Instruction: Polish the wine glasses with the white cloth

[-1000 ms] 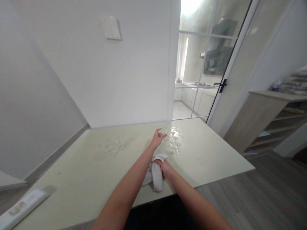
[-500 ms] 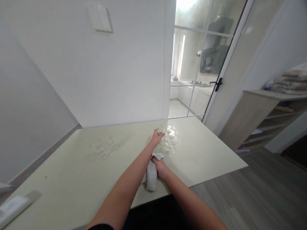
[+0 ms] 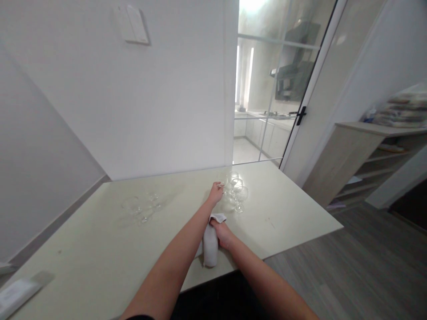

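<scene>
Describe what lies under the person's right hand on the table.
A rolled white cloth lies under the right hand, which holds its far end. The table beneath the cloth is covered, so anything under it cannot be seen.

Whether the left hand (image 3: 215,194) actually grips a glass (image 3: 226,184) is too small to tell; its forearm hides part of the white cloth (image 3: 210,251) in the right hand (image 3: 224,234)

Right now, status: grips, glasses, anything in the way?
Copy: left grip at the near glass cluster, closure unclear; right grip shut on white cloth near the table edge; second glass cluster off left, out of the path.
</scene>
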Tool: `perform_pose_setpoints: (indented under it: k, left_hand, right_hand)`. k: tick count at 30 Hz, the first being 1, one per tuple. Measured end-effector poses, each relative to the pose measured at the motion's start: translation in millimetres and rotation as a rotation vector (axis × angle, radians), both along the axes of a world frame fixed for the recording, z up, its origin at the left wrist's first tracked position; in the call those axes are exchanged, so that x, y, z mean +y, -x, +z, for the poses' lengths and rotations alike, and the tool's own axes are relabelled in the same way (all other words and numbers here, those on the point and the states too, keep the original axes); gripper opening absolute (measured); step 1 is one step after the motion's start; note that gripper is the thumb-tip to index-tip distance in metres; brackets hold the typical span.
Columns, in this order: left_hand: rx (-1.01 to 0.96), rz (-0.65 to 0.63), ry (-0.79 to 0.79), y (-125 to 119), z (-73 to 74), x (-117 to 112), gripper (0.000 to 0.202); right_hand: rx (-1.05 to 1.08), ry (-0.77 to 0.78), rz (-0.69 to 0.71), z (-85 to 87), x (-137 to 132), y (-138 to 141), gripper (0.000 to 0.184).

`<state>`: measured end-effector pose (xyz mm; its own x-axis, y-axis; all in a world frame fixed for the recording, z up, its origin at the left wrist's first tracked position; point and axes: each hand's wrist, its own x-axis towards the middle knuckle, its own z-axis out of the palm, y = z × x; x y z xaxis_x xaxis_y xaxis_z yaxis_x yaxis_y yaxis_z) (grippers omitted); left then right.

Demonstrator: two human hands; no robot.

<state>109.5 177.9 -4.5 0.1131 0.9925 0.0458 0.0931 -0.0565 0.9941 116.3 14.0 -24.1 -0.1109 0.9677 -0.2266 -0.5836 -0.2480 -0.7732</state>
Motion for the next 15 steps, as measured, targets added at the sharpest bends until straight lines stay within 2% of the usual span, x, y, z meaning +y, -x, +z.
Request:
perform_pose_setpoints:
  k: [9,15]
  left_hand:
    - [-0.007,0.000,0.009,-3.8,6.8,-5.4,0.028]
    - [-0.005,0.080,-0.020,15.2,17.2,-18.4,0.031]
  right_hand:
    - [0.026,-0.005,0.007,5.1,-2.3,-0.3,0.017]
    - [-0.017,0.087,-0.021,2.2,-0.5,0.6,0.017]
